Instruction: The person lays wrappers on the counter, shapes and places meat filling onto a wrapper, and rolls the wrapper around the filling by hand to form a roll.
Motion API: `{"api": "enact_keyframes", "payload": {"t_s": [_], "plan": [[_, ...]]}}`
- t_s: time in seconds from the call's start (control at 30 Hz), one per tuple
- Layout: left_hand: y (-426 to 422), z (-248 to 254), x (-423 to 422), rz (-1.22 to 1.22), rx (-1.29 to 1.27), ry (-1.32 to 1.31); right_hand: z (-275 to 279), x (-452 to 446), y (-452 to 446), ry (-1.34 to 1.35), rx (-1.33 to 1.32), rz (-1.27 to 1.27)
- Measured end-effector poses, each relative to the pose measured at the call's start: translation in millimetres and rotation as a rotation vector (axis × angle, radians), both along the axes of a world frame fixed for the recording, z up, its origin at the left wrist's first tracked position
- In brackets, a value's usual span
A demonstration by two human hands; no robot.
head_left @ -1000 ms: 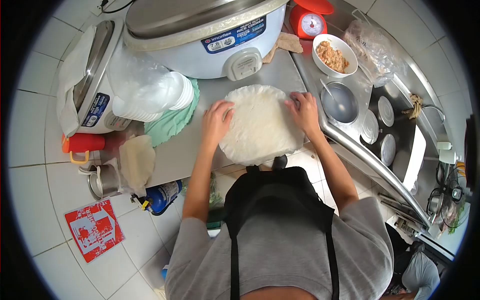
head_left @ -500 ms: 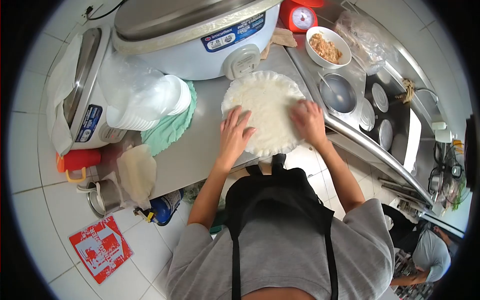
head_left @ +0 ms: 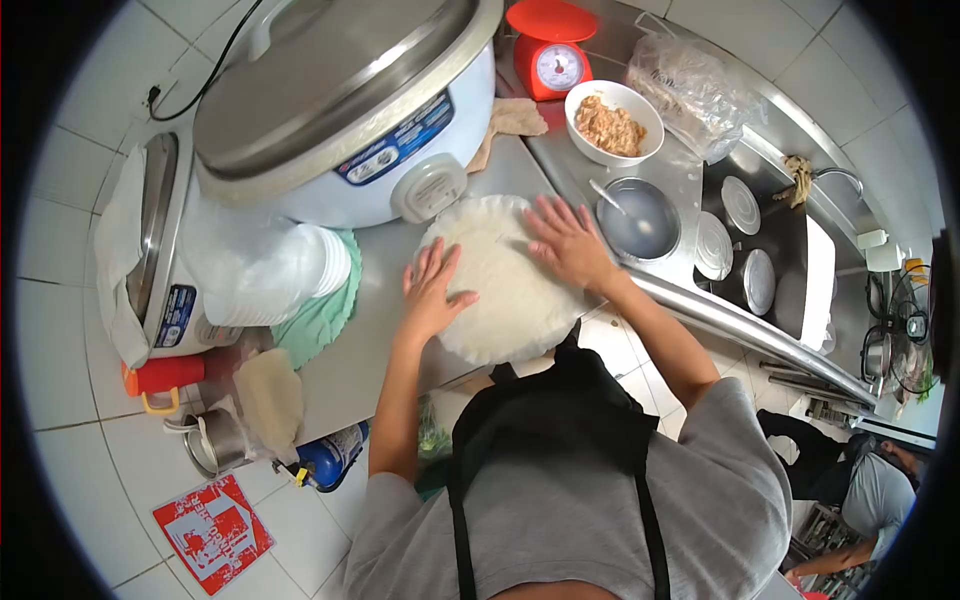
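Note:
A large, round, off-white disc [head_left: 505, 300] with a ruffled edge, looking like dough or a stack of thin wrappers, lies on the steel counter and juts over its front edge. My left hand [head_left: 432, 292] rests on its left side, fingers spread. Across its upper right lies my right hand [head_left: 568, 245], palm down with the fingers stretched out. To the right of that hand stands a metal bowl [head_left: 640, 220] of cloudy liquid with a spoon in it. Behind this is a white bowl [head_left: 614, 122] filled with an orange-brown mixture.
A big rice cooker [head_left: 350, 110] stands behind the disc. Left are stacked white bowls [head_left: 325, 262] in plastic on a green cloth [head_left: 315, 330]. A red scale [head_left: 553, 60] is at the back, a sink with lids [head_left: 741, 206] at right. Another person [head_left: 870, 500] is lower right.
The view has shifted, so the counter items appear lower and further left. My right hand has moved from the disc's right edge to its upper right; my left hand stays on the left side.

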State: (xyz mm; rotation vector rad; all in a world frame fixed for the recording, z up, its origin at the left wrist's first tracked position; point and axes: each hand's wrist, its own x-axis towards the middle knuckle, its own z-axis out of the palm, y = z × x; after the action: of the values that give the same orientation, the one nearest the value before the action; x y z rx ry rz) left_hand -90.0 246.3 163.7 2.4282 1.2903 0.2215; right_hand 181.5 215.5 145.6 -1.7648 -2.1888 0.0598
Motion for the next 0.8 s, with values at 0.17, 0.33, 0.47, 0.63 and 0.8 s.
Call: {"api": "enact_keyframes", "payload": {"t_s": [0.17,0.33,0.47,0.63,0.8], "plan": [[15.5,21.5,76.7,0.079,-0.066,-0.313,12.1,133.6,108.3,0.18,0.093,-0.197],[110.3,8.5,223.1,0.119,-0.233,-0.458,0.6,192.9,213.6,-0.11,-0.454,-0.254],[154.0,-9.1,287.3,0.291,-0.563,-0.433,15.6,183.8,226.8,-0.215,-0.575,-0.188],[160.5,-16.4,298.7,0.308,-0.656,-0.597,14.6,182.3,226.0,-0.236,-0.516,-0.068],[155.7,-10.1,299.0,0.337,-0.585,-0.612,17.6,178.8,217.6,-0.201,-0.445,0.035]]}}
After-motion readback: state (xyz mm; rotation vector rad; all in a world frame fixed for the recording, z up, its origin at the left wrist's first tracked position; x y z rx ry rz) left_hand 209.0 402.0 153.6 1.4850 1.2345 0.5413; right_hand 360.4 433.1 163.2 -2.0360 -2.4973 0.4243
